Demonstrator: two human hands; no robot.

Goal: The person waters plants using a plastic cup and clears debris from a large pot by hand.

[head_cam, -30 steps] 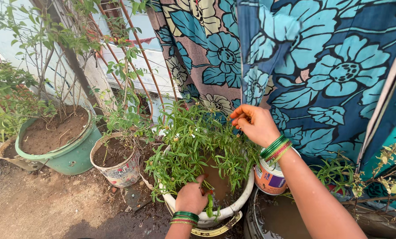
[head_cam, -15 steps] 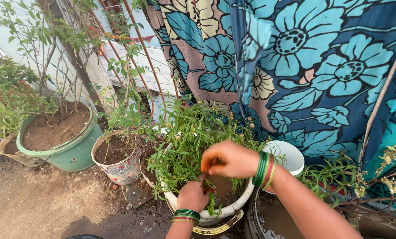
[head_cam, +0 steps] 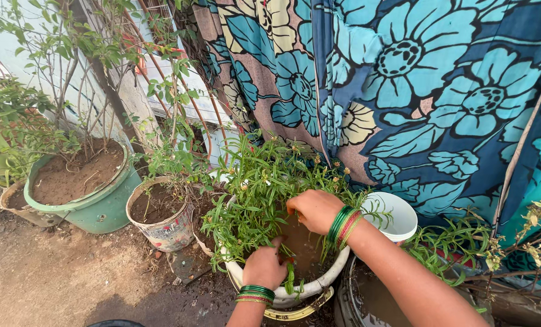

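Both hands reach into the white pot (head_cam: 325,280) of leafy green plant (head_cam: 255,181): the left hand (head_cam: 263,266) has its grip pinching a green stem above wet soil, the right hand (head_cam: 314,210), just beyond, curls closed among the stems; whether it holds any, I cannot tell

Views: one, head-worn camera; no second view, so no shared area.

Position: above and just behind the person's forearms, which enter from the bottom edge of the frame.

Facing: steeply downward and forward, toward the ground (head_cam: 52,278) and a row of pots against a wall.

Nearness: close. The left hand (head_cam: 263,266) and right hand (head_cam: 313,209) sit low in the centre, over the white pot (head_cam: 310,289) of green stems.

Coverage, left: green pot (head_cam: 95,212) and small painted pot (head_cam: 167,233), farther off.

Coverage, upper right: hanging flowered cloth (head_cam: 428,91), filling that part of the frame.

Coverage, bottom right: a dark tub (head_cam: 373,297), cut by the frame edge.
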